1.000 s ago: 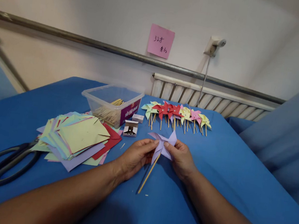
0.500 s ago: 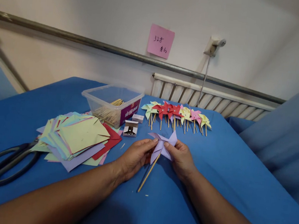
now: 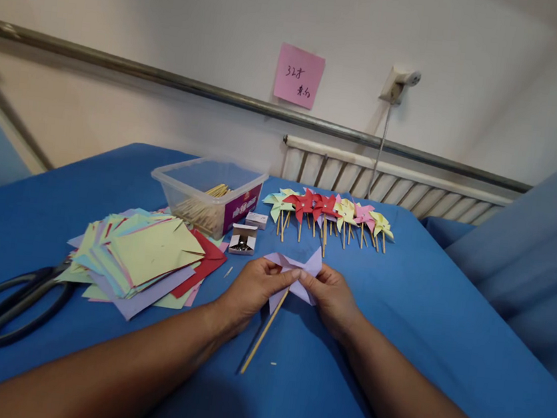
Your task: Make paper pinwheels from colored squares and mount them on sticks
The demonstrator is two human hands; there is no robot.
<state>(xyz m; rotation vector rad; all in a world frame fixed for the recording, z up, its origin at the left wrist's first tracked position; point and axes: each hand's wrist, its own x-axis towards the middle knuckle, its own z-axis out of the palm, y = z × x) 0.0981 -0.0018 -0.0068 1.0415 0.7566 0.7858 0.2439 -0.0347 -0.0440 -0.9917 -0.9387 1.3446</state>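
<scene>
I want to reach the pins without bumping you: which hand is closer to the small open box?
Left. The left hand lies just below the small open box; the right hand is farther to its right.

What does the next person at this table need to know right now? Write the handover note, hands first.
Left hand and right hand: both pinch the lilac pinwheel at its centre, its stick slanting down toward the blue table.
Done: a row of finished pinwheels lies behind.
Left: a stack of cut paper squares, with sticks in the clear tub.
Scissors lie far left.
</scene>
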